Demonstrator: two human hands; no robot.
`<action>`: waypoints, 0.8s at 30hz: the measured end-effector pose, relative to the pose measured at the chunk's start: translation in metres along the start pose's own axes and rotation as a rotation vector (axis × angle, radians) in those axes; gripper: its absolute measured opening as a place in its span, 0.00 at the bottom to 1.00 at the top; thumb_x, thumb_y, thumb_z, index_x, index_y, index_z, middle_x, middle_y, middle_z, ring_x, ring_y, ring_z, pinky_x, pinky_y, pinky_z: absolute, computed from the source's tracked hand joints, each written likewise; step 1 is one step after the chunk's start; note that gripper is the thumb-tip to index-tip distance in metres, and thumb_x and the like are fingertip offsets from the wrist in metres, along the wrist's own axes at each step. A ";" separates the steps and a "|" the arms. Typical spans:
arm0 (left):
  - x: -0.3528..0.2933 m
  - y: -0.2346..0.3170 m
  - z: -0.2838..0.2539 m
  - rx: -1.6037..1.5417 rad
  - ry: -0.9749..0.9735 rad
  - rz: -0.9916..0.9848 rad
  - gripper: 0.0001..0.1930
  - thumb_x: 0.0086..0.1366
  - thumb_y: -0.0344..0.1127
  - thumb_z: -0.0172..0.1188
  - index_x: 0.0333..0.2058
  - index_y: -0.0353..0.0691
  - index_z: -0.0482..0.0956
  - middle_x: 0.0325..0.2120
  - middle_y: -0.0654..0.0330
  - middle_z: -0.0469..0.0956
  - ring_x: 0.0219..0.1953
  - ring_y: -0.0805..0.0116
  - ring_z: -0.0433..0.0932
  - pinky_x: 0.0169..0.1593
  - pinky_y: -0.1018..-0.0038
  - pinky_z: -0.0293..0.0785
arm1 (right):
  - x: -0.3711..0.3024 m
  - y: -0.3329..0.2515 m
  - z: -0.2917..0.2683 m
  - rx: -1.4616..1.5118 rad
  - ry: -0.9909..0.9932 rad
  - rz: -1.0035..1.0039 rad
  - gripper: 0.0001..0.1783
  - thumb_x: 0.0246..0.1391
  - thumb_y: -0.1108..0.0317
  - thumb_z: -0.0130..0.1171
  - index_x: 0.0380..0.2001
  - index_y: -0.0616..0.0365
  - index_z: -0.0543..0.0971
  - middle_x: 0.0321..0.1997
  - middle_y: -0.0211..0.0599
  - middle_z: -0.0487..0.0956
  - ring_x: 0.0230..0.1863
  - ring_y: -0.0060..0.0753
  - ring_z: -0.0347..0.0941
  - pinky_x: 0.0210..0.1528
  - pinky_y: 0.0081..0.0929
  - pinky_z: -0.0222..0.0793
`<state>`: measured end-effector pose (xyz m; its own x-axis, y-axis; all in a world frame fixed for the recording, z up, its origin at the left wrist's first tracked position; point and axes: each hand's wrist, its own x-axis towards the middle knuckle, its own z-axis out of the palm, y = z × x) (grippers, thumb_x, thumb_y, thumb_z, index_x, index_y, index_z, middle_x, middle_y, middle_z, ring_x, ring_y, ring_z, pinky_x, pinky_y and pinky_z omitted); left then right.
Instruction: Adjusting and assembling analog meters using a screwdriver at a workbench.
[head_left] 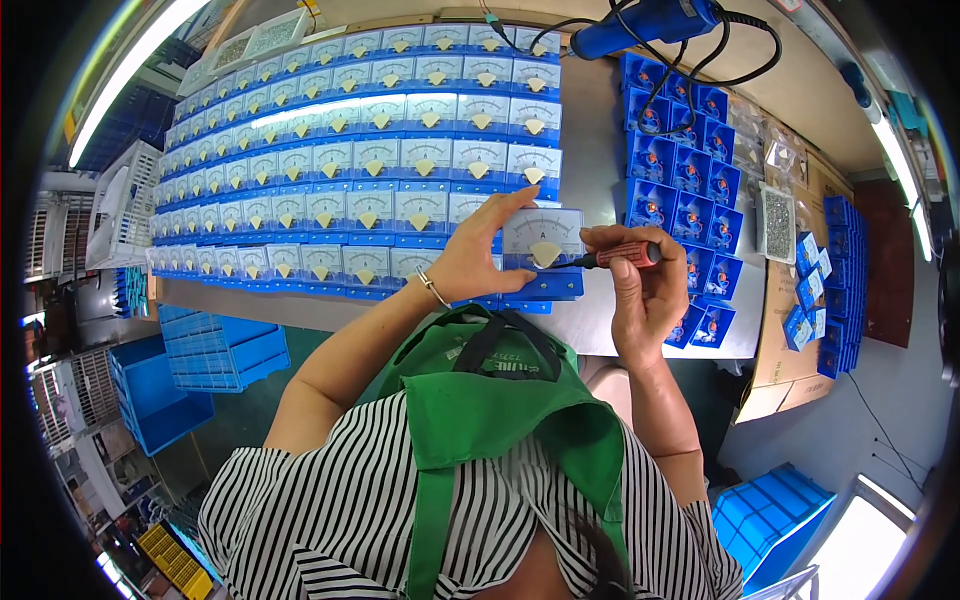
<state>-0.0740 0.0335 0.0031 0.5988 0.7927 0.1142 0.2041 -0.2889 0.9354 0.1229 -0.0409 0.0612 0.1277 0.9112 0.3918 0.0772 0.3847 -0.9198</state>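
My left hand (474, 256) grips the left side of a blue-based analog meter (542, 226), thumb along the lower edge and fingers at the top. The meter has a white dial face under a clear cover and a cream fan-shaped piece at its middle. In my right hand (655, 305) is a screwdriver (628, 256) with a red and black handle, pointing left. Its dark shaft reaches the lower part of the meter, near the cream piece; the exact contact of the tip is too small to tell. Rows of similar meters (375, 157) stand to the left.
Blue open housings (690, 215) with orange and blue parts inside stand in rows at the right. A blue power tool (645, 30) with a coiled black cable hangs above. Beyond lie a tray of small parts (776, 225) and cardboard (775, 370). Blue crates (225, 345) stand lower left.
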 end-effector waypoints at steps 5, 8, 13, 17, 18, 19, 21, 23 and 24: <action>-0.002 -0.002 -0.001 0.005 0.000 -0.005 0.47 0.41 0.31 0.68 0.64 0.46 0.58 0.52 0.56 0.68 0.54 0.60 0.69 0.59 0.67 0.65 | -0.001 0.000 0.004 -0.007 0.034 -0.035 0.15 0.61 0.73 0.53 0.48 0.65 0.64 0.43 0.51 0.79 0.43 0.34 0.78 0.46 0.27 0.75; -0.001 -0.001 -0.001 0.022 0.013 0.053 0.48 0.41 0.32 0.68 0.64 0.45 0.58 0.51 0.55 0.69 0.54 0.58 0.70 0.59 0.67 0.65 | -0.002 0.004 0.004 0.004 0.045 0.008 0.16 0.60 0.75 0.54 0.48 0.65 0.64 0.42 0.51 0.79 0.43 0.34 0.78 0.45 0.27 0.75; -0.004 -0.004 -0.001 0.128 0.035 0.086 0.47 0.41 0.34 0.69 0.63 0.44 0.60 0.50 0.54 0.71 0.53 0.55 0.71 0.58 0.66 0.66 | -0.005 -0.004 0.003 -0.289 -0.010 -0.073 0.19 0.49 0.79 0.64 0.44 0.63 0.70 0.39 0.43 0.81 0.37 0.31 0.80 0.40 0.22 0.75; -0.005 -0.012 -0.001 0.107 0.040 0.111 0.47 0.41 0.35 0.70 0.63 0.43 0.60 0.50 0.53 0.72 0.53 0.55 0.71 0.58 0.65 0.66 | -0.001 -0.017 0.002 -0.367 -0.225 -0.110 0.19 0.41 0.82 0.66 0.40 0.60 0.77 0.38 0.40 0.82 0.35 0.36 0.80 0.35 0.23 0.74; -0.006 -0.015 -0.001 0.097 0.045 0.132 0.47 0.41 0.35 0.69 0.63 0.43 0.60 0.50 0.53 0.72 0.53 0.56 0.71 0.58 0.65 0.66 | 0.002 -0.021 0.001 -0.347 -0.364 -0.124 0.21 0.40 0.83 0.65 0.41 0.59 0.77 0.39 0.40 0.82 0.35 0.36 0.79 0.35 0.25 0.74; -0.007 -0.017 -0.002 0.088 0.051 0.152 0.47 0.41 0.35 0.69 0.63 0.43 0.60 0.50 0.53 0.72 0.53 0.56 0.71 0.58 0.65 0.66 | 0.004 -0.023 0.000 -0.326 -0.502 -0.138 0.23 0.39 0.83 0.65 0.43 0.58 0.77 0.40 0.39 0.81 0.35 0.37 0.79 0.35 0.26 0.75; -0.008 -0.018 -0.002 0.084 0.057 0.148 0.47 0.41 0.35 0.69 0.63 0.43 0.60 0.50 0.53 0.72 0.53 0.56 0.71 0.58 0.65 0.65 | 0.003 -0.024 0.001 -0.326 -0.535 -0.143 0.24 0.39 0.84 0.64 0.43 0.57 0.78 0.41 0.38 0.81 0.35 0.38 0.78 0.37 0.30 0.75; -0.008 -0.018 -0.002 0.078 0.060 0.146 0.47 0.41 0.35 0.70 0.63 0.43 0.59 0.50 0.52 0.72 0.54 0.56 0.71 0.58 0.65 0.65 | 0.000 -0.023 0.002 -0.287 -0.429 0.022 0.23 0.39 0.83 0.64 0.43 0.58 0.78 0.42 0.38 0.81 0.35 0.39 0.79 0.38 0.31 0.75; -0.008 -0.017 -0.003 0.072 0.053 0.132 0.47 0.41 0.35 0.70 0.63 0.42 0.59 0.51 0.53 0.72 0.54 0.56 0.71 0.59 0.65 0.64 | 0.000 -0.022 0.003 -0.286 -0.431 0.022 0.23 0.39 0.83 0.64 0.43 0.58 0.78 0.42 0.38 0.81 0.35 0.39 0.79 0.38 0.31 0.75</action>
<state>-0.0839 0.0336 -0.0124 0.5827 0.7720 0.2538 0.1821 -0.4284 0.8850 0.1182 -0.0489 0.0811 -0.2817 0.9198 0.2732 0.3539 0.3642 -0.8614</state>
